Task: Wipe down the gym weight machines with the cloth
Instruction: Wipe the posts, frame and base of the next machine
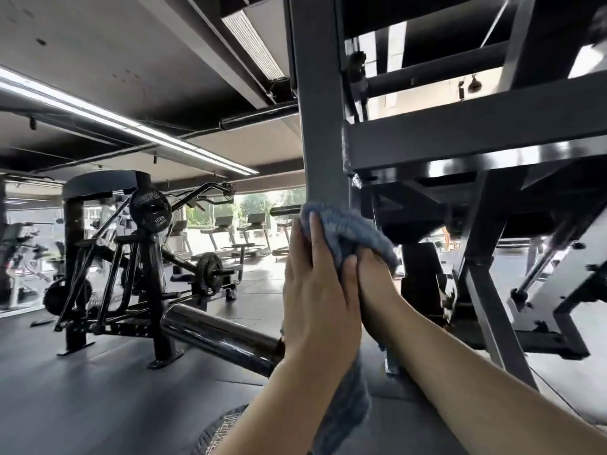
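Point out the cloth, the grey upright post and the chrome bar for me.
cloth (348, 224), head view, bunched top fold.
grey upright post (323, 133), head view, front face.
chrome bar (216, 333), head view, mid-length.

A blue-grey terry cloth (348, 228) is bunched round a grey square-section upright post (323, 103) of the weight machine, at the foot of its visible length. A loose tail of it hangs lower down. Dark crossbars (476, 139) join the post's right side.
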A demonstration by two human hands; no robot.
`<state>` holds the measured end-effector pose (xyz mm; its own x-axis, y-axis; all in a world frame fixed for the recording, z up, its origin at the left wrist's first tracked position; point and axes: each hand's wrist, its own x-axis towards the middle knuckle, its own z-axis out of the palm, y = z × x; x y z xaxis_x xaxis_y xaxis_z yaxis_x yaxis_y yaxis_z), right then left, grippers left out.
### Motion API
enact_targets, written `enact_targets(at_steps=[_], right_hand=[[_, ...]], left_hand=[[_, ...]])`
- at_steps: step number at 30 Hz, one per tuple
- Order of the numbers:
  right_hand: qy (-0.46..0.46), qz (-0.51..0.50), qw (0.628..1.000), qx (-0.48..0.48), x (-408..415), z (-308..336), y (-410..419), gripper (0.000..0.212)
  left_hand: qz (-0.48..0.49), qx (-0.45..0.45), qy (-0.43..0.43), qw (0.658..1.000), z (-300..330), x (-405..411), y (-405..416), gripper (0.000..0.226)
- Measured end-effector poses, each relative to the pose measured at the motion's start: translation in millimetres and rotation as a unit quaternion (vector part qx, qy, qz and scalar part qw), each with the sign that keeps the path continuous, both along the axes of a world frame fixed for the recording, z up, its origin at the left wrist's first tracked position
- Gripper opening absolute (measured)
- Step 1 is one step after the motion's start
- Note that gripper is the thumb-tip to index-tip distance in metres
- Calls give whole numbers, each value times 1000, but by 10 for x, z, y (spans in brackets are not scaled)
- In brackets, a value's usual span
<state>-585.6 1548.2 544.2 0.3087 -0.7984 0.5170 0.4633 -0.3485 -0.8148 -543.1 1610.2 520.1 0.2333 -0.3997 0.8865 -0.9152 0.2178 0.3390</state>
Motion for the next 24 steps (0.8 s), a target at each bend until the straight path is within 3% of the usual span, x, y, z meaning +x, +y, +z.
enact_targets(at_steps=[4,8,11,18,21,24], right_hand=[[22,-75,996,-40,-147,385,-16,28],[21,-72,993,-94,-114,535,-136,45],[48,-73,986,-144,-14,294,-217,59],[112,-15,993,-38,39,-582,-105,31],[134,-41,985,-98,-18,-711,-8,25],[75,-99,978,-168,-81,-994,147,31]], left_hand=[[31,17,-23,999,357,-2,-93,67],[84,-20,-55,995,652,-51,-165,66],[122,-34,-108,986,413,9,-182,62],[168,-15,-171,971,-657,286,-159,65],[196,-29,-175,964,-924,295,-174,77],[227,-34,-207,951,-1196,297,-185,79]])
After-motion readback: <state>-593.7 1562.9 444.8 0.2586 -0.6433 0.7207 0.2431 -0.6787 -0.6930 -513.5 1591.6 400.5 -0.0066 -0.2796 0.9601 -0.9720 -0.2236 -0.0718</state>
